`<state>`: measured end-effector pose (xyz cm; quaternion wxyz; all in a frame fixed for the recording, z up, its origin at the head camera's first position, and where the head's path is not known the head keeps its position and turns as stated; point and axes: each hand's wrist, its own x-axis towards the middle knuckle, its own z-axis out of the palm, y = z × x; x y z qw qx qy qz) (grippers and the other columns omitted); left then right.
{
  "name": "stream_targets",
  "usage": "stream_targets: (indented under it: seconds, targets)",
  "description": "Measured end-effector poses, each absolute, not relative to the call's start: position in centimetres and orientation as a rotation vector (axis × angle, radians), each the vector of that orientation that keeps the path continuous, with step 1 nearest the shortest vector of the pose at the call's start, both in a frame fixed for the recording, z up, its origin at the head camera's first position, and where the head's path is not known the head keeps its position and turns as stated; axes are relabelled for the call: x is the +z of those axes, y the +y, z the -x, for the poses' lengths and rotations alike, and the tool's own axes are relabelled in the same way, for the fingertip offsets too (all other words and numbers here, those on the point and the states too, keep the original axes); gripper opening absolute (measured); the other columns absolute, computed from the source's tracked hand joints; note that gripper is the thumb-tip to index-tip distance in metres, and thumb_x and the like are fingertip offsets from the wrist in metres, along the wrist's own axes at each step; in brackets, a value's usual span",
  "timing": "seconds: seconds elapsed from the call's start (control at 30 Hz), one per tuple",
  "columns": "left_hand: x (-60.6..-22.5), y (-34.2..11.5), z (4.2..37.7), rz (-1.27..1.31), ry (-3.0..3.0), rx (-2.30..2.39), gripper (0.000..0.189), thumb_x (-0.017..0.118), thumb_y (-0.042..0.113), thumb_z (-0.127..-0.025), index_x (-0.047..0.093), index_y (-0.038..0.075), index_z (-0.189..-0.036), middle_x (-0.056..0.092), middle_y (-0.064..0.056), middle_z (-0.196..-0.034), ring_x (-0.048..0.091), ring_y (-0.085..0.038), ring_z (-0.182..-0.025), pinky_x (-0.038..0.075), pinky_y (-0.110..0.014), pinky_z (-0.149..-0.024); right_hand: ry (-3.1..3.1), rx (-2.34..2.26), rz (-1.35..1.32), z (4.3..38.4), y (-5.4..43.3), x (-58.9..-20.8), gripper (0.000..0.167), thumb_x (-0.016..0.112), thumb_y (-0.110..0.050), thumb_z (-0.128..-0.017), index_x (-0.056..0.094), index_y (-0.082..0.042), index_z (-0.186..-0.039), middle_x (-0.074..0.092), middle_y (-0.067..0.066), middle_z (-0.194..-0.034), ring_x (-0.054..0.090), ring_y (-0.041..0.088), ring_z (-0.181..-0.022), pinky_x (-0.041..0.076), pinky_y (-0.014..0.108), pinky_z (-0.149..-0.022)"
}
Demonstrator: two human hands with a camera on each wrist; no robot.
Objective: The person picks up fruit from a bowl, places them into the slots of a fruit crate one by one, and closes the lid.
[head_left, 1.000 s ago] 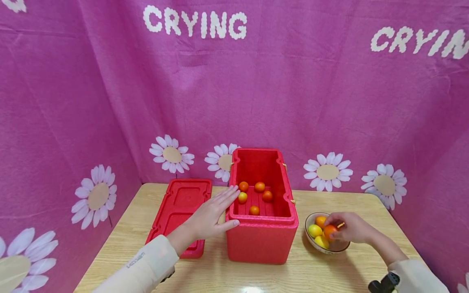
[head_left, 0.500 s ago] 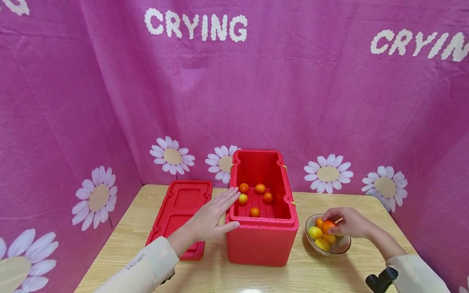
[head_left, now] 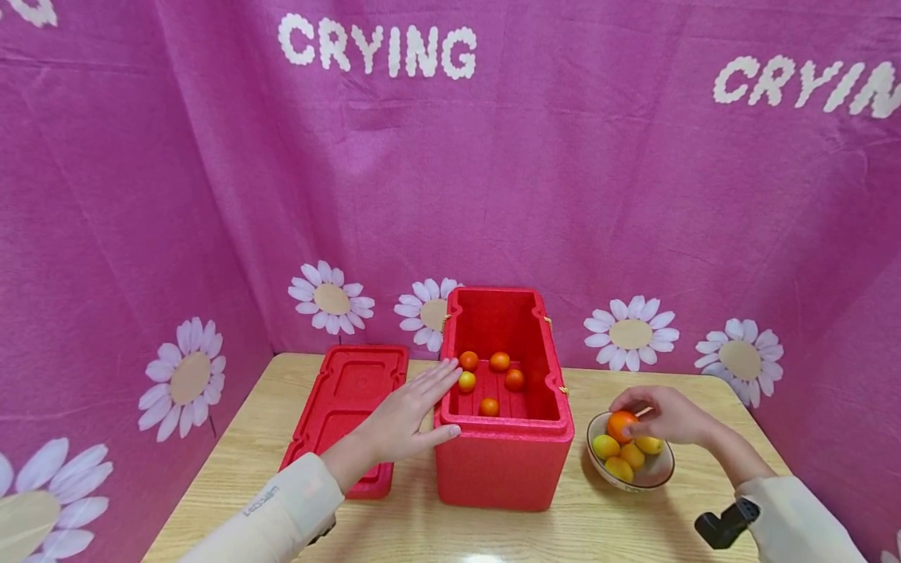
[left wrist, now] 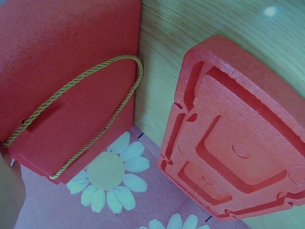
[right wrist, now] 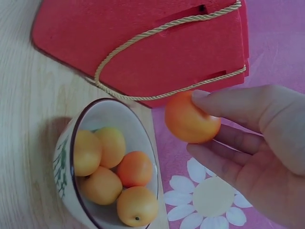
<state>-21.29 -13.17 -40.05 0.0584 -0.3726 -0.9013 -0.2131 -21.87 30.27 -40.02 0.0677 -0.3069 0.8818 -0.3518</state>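
Observation:
My right hand [head_left: 665, 414] pinches an orange round fruit [head_left: 621, 426] between thumb and fingers, just above a patterned bowl [head_left: 660, 471]. In the right wrist view the fruit [right wrist: 189, 119] is held apart from the bowl [right wrist: 63, 167], where several yellow and orange round fruits [right wrist: 101, 185] lie. My left hand [head_left: 404, 418] rests on the left rim of an open red box [head_left: 503, 473], fingers straight. Inside the box are several fruits, among them an orange-red one [head_left: 515, 380] and a yellow one [head_left: 467, 381]. Only an edge of the left hand [left wrist: 10, 195] shows in the left wrist view.
A red lid [head_left: 341, 407] lies recessed side up on the wooden table [head_left: 232, 469], left of the box. Gold rope handles [right wrist: 143, 36] hang on the box's sides. A purple curtain [head_left: 507, 172] with flowers stands behind the table.
The right hand has lifted the orange fruit off the others in the bowl and shifted slightly left and back, uncovering a yellow fruit. The left hand stays on the box rim.

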Motion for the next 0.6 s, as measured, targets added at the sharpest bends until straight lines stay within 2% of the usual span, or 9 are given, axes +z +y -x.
stream_targets:
  seconds: [0.2,0.6]
  targets:
    - [-40.0,-13.2,21.4,1.128,-2.728,-0.631,0.080,0.057,0.052,-0.089,0.022,0.022,-0.154,0.021,0.001,-0.162,0.020,-0.017,-0.151,0.032,-0.046,-0.118,2.604,-1.152,1.014,22.5,30.5,-39.4,0.028,0.072,-0.004,-0.082,0.062,0.007,-0.106,0.069,0.021,-0.097,0.065,0.001,-0.089,0.056,0.017,-0.076]
    - [-40.0,-13.2,21.2,1.130,-2.739,-0.626,0.080,0.057,0.052,-0.090,0.021,0.021,-0.154,0.019,0.002,-0.163,0.018,-0.016,-0.151,0.032,-0.045,-0.118,2.534,-1.275,1.000,23.7,30.2,-38.1,0.032,0.069,-0.004,-0.086,0.059,0.009,-0.114,0.072,-0.003,-0.101,0.065,0.001,-0.091,0.055,0.015,-0.079]
